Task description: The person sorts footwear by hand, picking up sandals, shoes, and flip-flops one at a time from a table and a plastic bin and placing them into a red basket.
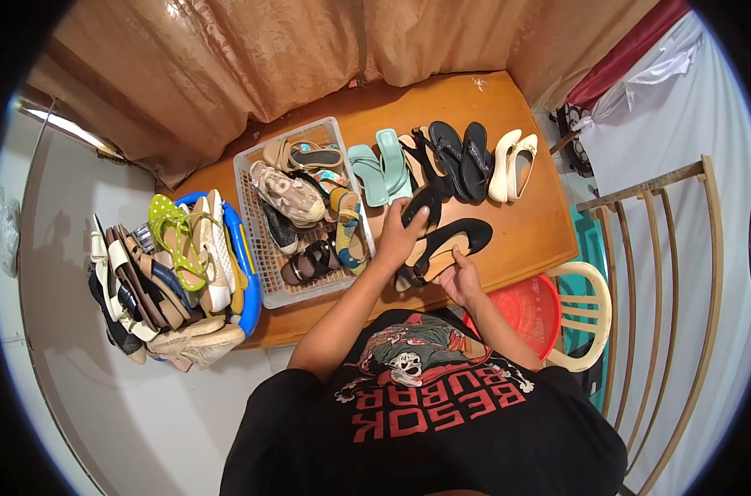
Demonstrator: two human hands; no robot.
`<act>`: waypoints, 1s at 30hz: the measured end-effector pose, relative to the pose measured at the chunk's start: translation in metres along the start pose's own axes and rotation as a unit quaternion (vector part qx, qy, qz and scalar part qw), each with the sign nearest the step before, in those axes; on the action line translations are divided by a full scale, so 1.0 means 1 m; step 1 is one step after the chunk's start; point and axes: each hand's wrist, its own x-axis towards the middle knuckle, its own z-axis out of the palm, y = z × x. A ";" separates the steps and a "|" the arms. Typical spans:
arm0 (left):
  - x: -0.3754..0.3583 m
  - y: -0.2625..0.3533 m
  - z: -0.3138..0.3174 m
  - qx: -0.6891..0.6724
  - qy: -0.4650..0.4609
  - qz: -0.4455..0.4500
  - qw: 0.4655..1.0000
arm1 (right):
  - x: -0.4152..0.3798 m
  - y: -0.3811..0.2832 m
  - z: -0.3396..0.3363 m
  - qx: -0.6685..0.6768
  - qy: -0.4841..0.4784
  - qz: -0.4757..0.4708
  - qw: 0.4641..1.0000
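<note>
Head view, wooden table (537,241): one left hand (403,237), closed around a black shoe (424,204), thumb laid along it, the shoe raised in front of the mint-green sandals (365,175); one right hand (463,279), pinching the near end of a black flat with beige insole (475,234), thumb over the opening, other fingers partly hidden. Step in hand, as judged: the handling of these two black shoes, side by side at the near part of the table. Any shift of either would call for a firm hold on its rim and room beside its neighbours. Beyond, in a row: the mint-green sandals, black strappy sandals with tan insoles, black slip-ons (475,163), cream flats (504,168). To the left: a pale plastic crate (286,135) of mixed footwear, floral and striped pieces included; beside it, a blue-rimmed basket (248,288), heaped, a lime dotted sandal (175,240) on top. To the right: a red basin (528,316), a cream chair (604,307), a wooden rack (709,207).
</note>
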 end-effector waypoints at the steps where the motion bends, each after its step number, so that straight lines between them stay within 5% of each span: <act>1: -0.005 0.000 0.004 0.016 -0.023 -0.010 1.000 | -0.001 -0.006 0.003 0.032 -0.010 -0.015 0.999; 4: -0.019 -0.065 0.010 0.012 -0.032 -0.073 0.997 | 0.011 -0.025 -0.013 -0.017 0.036 -0.036 0.999; 6: -0.024 -0.112 0.010 -0.030 0.070 -0.197 0.977 | 0.025 -0.035 -0.027 -0.123 0.093 -0.084 0.984; 10: -0.034 -0.104 0.007 -0.112 0.093 -0.320 0.936 | 0.067 -0.059 -0.060 -0.271 0.178 -0.172 0.930; 14: -0.022 -0.132 0.012 -0.070 0.150 -0.317 0.934 | 0.081 -0.058 -0.054 -0.370 0.153 0.002 0.916; 16: -0.015 -0.126 0.015 0.084 0.198 -0.260 0.941 | 0.093 -0.034 -0.066 -0.463 0.109 -0.011 0.880; 21: -0.010 -0.094 0.017 0.099 0.227 -0.228 0.942 | 0.108 0.009 -0.055 -0.489 0.111 -0.037 0.865; 30: -0.008 -0.105 0.020 0.102 0.273 -0.175 0.940 | 0.103 -0.015 -0.039 -0.507 0.041 -0.047 0.860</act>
